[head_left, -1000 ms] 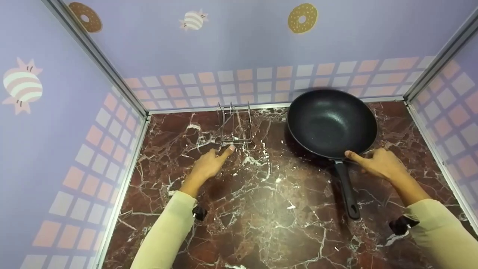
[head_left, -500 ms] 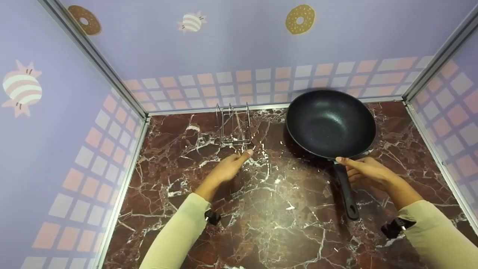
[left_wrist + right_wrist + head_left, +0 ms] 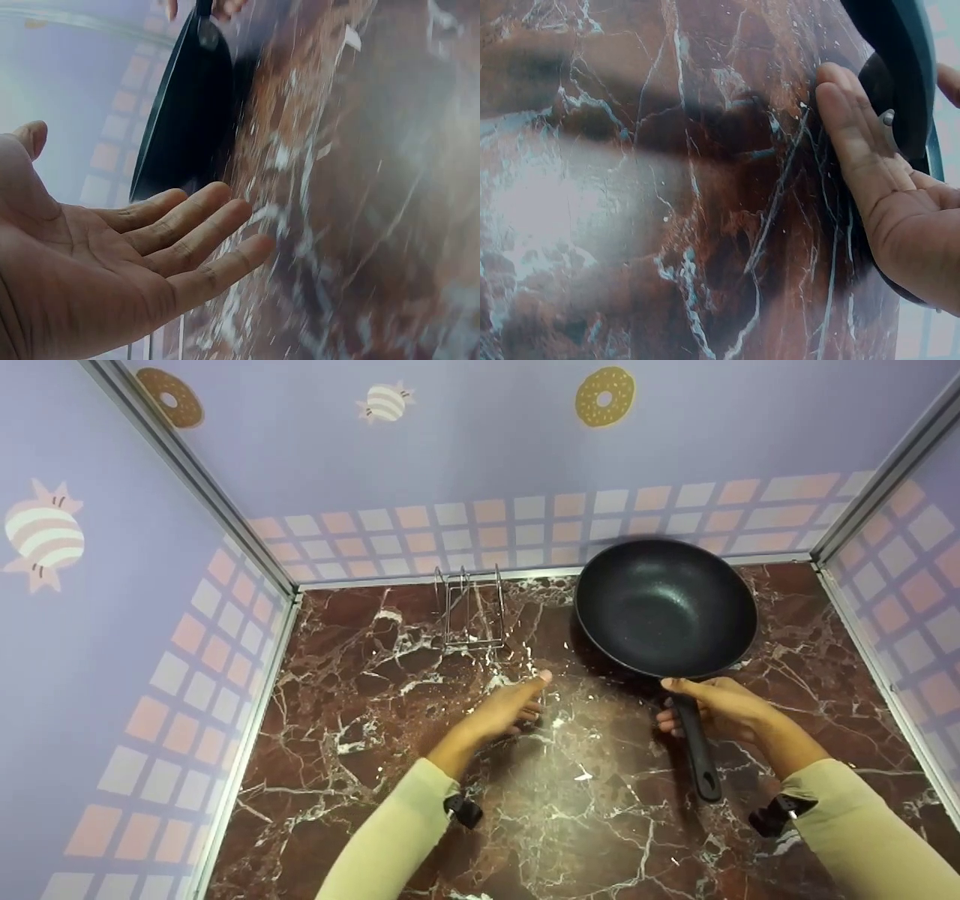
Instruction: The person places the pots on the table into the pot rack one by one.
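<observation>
Holds a straight-fingered right hand point(image 3: 726, 705) under the handle point(image 3: 697, 754) of the black pan point(image 3: 664, 611), and a loosely extended left hand point(image 3: 501, 711) over the marbled counter point(image 3: 585, 829).

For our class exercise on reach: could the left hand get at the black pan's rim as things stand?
Probably yes: the left hand holds nothing, and only countertop shows between it and the black pan; the right hand is at the handle.

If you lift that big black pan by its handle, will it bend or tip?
The pan will probably stay stiff, since its wall looks smooth and solid. Its wide, round part sits at one end of the handle, so that end may dip. The shiny inside might feel slippery.
</observation>
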A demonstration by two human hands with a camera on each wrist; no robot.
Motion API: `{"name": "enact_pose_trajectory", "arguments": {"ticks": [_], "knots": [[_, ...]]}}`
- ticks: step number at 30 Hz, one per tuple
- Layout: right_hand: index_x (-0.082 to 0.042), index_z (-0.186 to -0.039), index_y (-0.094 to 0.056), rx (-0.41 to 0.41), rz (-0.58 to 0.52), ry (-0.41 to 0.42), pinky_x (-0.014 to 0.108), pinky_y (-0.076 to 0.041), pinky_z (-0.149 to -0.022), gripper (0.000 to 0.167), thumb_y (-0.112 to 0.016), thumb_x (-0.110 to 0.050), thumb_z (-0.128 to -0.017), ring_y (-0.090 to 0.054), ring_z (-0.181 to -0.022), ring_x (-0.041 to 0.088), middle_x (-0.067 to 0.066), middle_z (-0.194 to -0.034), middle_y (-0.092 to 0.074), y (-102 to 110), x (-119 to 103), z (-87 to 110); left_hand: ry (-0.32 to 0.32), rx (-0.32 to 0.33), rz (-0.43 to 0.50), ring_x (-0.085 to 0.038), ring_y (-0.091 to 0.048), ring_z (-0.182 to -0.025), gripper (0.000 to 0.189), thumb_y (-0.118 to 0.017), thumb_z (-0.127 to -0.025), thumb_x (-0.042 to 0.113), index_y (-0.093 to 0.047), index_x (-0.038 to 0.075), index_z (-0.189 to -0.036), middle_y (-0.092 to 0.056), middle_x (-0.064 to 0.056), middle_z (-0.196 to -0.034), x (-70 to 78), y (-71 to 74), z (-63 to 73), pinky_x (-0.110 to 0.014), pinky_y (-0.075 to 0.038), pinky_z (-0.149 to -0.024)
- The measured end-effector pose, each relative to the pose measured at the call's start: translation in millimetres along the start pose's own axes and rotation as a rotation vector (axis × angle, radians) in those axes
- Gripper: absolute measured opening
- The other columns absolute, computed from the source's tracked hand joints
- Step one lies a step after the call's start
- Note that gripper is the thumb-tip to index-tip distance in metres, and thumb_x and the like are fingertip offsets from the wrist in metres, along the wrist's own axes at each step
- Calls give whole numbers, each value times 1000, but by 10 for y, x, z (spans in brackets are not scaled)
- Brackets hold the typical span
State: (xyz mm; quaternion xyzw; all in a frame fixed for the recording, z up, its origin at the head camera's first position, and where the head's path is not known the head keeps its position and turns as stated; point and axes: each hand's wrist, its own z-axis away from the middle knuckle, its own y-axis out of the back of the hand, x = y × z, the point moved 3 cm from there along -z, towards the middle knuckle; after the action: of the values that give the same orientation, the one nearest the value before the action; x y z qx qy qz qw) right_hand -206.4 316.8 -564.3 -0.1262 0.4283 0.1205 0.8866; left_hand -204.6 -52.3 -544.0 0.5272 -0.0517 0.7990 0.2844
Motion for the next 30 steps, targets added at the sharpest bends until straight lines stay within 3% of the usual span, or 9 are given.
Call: {"name": "enact_pose_trajectory", "arguments": {"ticks": [9, 15, 22, 30], "knots": [[2, -108, -64, -21, -39, 3, 38, -71, -88, 34, -66, -32, -113, -85, -88, 24, 15, -93, -84, -41, 49, -56, -1, -64, 43, -43, -70, -133, 83, -44, -110, 70, -60, 0, -152, -71, -22, -144, 51, -426, -41, -61, -59, -111], [1, -114, -58, -34, -45, -9, 39, -70, -89, 31, -67, -29, -113, -85, -87, 24, 16, -93, -84, -76, 85, -83, -10, -92, 91, -44, -70, -132, 77, -47, -111, 65, -63, -1, -148, -72, -23, -142, 79, -666, -49, -61, -59, -111], [4, -119, -57, -24, -24, -42, 39, -71, -86, 40, -69, -34, -111, -85, -85, 23, 16, -93, -84, -99, 131, -108, -25, -177, 141, -44, -70, -134, 79, -46, -111, 64, -61, -4, -148, -71, -25, -144, 96, -918, -67, -60, -58, -113], [7, -122, -59, -30, -50, -75, 36, -71, -86, 43, -71, -33, -110, -85, -85, 21, 14, -92, -85, -127, 128, -112, -51, -194, 78, -41, -73, -130, 70, -52, -111, 60, -66, 1, -147, -75, -22, -140, 155, -1162, -98, -57, -62, -109]]}}
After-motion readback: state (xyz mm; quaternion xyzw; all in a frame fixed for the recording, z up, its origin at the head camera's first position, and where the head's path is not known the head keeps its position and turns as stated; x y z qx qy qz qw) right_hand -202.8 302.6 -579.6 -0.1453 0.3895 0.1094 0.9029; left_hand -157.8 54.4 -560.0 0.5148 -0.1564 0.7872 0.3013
